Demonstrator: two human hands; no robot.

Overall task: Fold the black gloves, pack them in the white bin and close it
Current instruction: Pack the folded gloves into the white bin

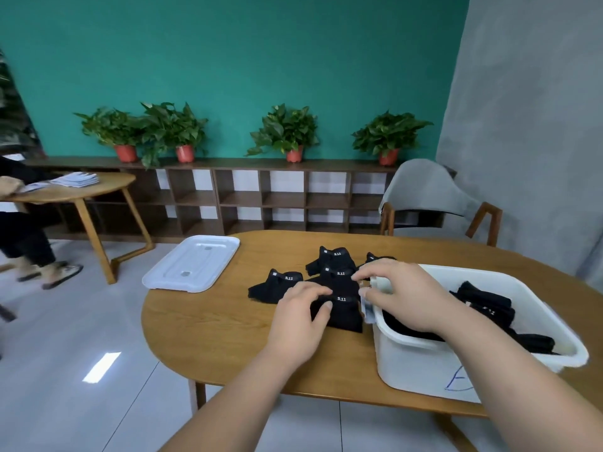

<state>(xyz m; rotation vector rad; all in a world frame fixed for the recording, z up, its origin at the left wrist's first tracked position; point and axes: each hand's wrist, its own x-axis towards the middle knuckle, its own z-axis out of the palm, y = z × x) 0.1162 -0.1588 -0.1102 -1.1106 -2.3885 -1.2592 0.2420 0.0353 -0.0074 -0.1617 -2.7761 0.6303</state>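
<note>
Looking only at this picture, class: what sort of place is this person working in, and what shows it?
Probably an office lounge or meeting room: a long cubby shelf topped with potted plants runs along the teal wall, plus two wooden tables and a grey upholstered chair.

The gloves (342, 316) black, each with a small white "5.11" label (341, 299); bin (417, 363) white, with a blue pen mark (458, 380) on its near wall; lid (192, 265) white; counter (212, 327) honey-brown wood grain; back wall (261, 60) teal; side wall (522, 125) grey; plants (284, 125) green in orange-red pots (294, 155); shelf (261, 164) dark brown; chair (424, 190) grey, brown-framed; floor (65, 353) pale grey tile.
</note>
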